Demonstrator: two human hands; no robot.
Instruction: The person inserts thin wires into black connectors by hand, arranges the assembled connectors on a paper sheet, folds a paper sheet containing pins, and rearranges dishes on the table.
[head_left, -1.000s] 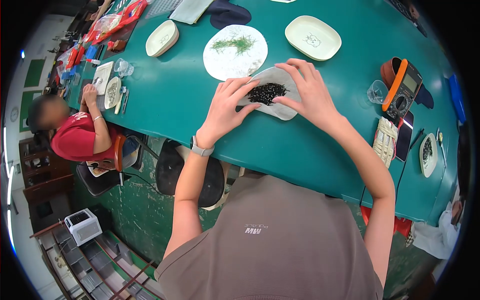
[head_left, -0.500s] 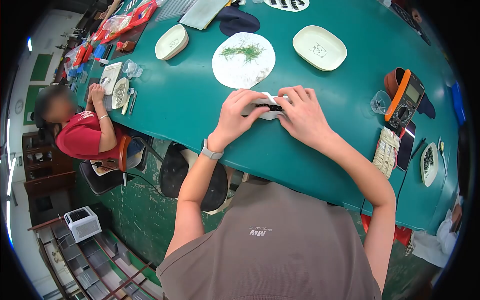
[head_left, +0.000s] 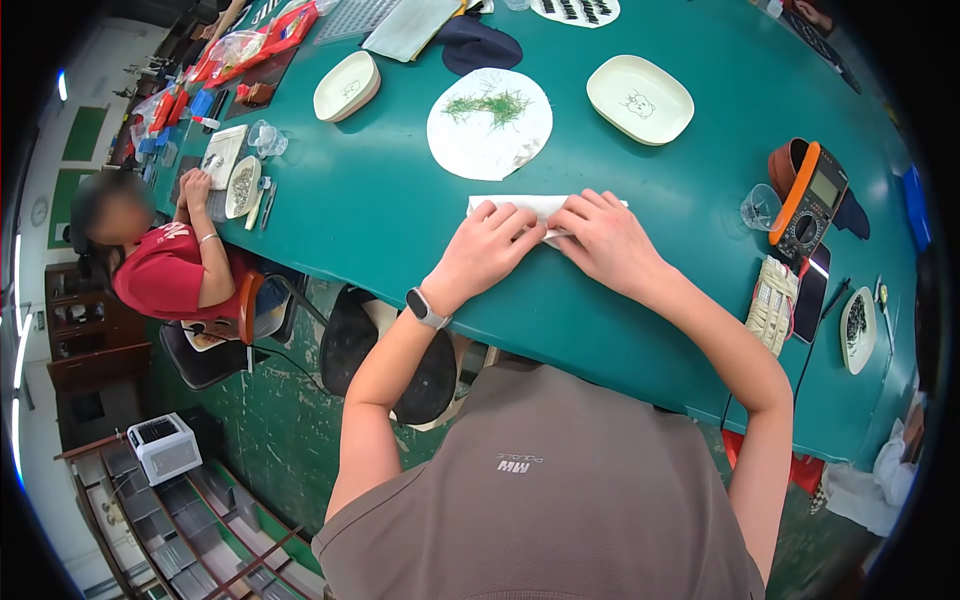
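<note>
A folded or rolled white paper [head_left: 522,204] lies at the near side of the table, and both of my hands are on it. My left hand [head_left: 484,252] has its fingers curled over the paper's left part. Close by, my right hand [head_left: 606,238] pinches the right part, its fingertips almost meeting those of the left. Whatever is inside the paper is hidden now. Just beyond lies a round white sheet [head_left: 450,145] with a scatter of thin green pieces [head_left: 500,106] on it.
Two cream dishes [head_left: 640,100] stand beyond my hands. To the right are a multimeter [head_left: 825,190], a clear cup [head_left: 760,207], a phone [head_left: 812,293], a bundle of pale strips [head_left: 772,300] and a dish of dark bits [head_left: 856,325]. A person in red [head_left: 175,265] sits at the left.
The white paper has been closed over the black pieces that showed between my hands, and its far edge now spreads out flat. My left hand has turned and shifted slightly lower.
</note>
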